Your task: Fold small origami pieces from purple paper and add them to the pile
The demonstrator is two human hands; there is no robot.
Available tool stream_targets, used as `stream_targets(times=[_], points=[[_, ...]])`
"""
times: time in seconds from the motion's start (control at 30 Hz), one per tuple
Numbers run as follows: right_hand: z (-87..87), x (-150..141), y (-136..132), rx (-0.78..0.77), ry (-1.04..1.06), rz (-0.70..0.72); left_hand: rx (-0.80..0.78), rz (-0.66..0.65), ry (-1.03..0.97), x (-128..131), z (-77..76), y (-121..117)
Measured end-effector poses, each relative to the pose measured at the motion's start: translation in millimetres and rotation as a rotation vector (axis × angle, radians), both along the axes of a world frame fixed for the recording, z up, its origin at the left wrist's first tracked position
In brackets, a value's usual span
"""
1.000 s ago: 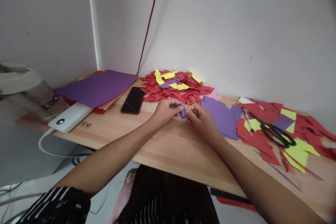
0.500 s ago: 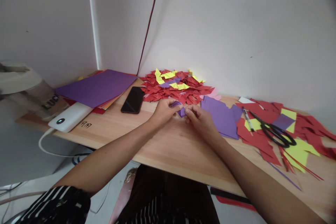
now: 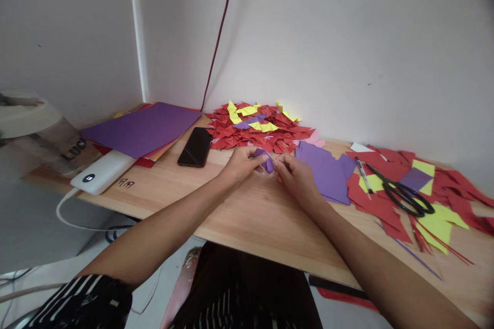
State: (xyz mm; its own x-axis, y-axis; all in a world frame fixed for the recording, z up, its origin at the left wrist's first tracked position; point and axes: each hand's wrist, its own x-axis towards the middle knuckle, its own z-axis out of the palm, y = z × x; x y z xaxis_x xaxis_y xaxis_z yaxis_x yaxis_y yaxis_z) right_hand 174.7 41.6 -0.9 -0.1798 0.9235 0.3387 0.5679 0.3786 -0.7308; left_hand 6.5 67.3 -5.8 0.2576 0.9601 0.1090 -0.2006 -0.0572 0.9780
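Note:
A small folded purple paper piece (image 3: 266, 160) lies between my two hands just above the wooden table (image 3: 247, 211). My left hand (image 3: 243, 162) pinches its left side with closed fingers. My right hand (image 3: 295, 172) pinches its right side, fingers also closed. Right behind the hands lies a heap of folded red, yellow and purple paper triangles (image 3: 258, 128). A cut purple sheet (image 3: 324, 169) lies just right of my right hand.
A black phone (image 3: 195, 147), a white power bank (image 3: 102, 170) with its cable, and a stack of coloured sheets topped by purple (image 3: 142, 128) lie at the left. Black scissors (image 3: 405, 195), a pen (image 3: 363, 167) and red and yellow paper scraps (image 3: 440, 200) cover the right.
Both hands have shifted slightly while working the purple piece; its folded part now stands up a little more between the fingertips. Nothing else on the table moved.

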Motion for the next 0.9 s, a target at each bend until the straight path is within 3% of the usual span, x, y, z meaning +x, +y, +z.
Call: stream_targets(times=[0.53, 0.77, 0.9], points=[[0.7, -0.8, -1.0, 0.020, -0.032, 0.029, 0.025, 0.021, 0.018, 1.8, 0.2, -3.7], [-1.1, 0.0, 1.8, -0.031, -0.074, 0.142, 0.018, 0.018, 0.055, 4.2, -1.1, -4.3], [-1.1, 3.1, 3.7, -0.058, 0.016, 0.060, -0.021, 0.002, -0.033, 7.7, 3.0, -6.1]])
